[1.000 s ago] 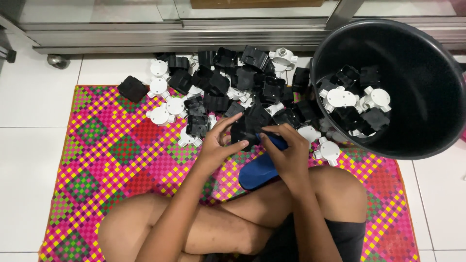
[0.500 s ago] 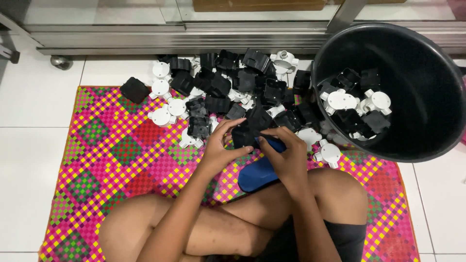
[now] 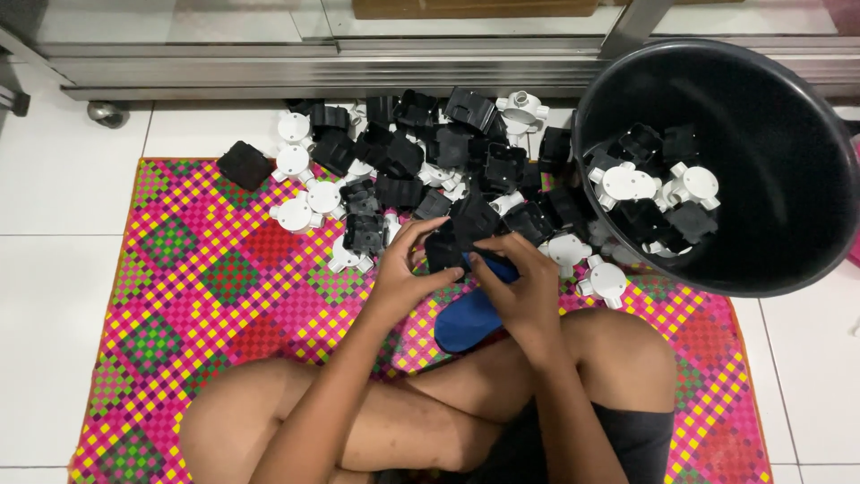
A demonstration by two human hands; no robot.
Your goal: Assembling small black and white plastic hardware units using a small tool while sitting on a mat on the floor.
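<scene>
Woven mat (image 3: 206,296) on white floor: both hands' fingers (image 3: 421,235) grip one black box (image 3: 445,251), blue tool (image 3: 468,318) beneath; best held square, pile (image 3: 403,170) beyond fingertips.

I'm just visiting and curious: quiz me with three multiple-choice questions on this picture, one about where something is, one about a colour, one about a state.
1. Where does the big black plastic bucket stand?
A. At the person's right, by the mat's far corner
B. Behind the person
C. On the person's lap

2. What colours are the small plastic junction boxes heaped on the floor?
A. Red and green
B. Black and white
C. All blue

3. What are the hands doing?
A. Both rest flat on the knees
B. Both reach into the bucket
C. The left hand and right hand hold one black box together above a blue object

Answers: A, the bucket sits at the right edge of the pink woven mat; B, only black and white pieces show in the heap; C, both grips close on the same box.
</scene>
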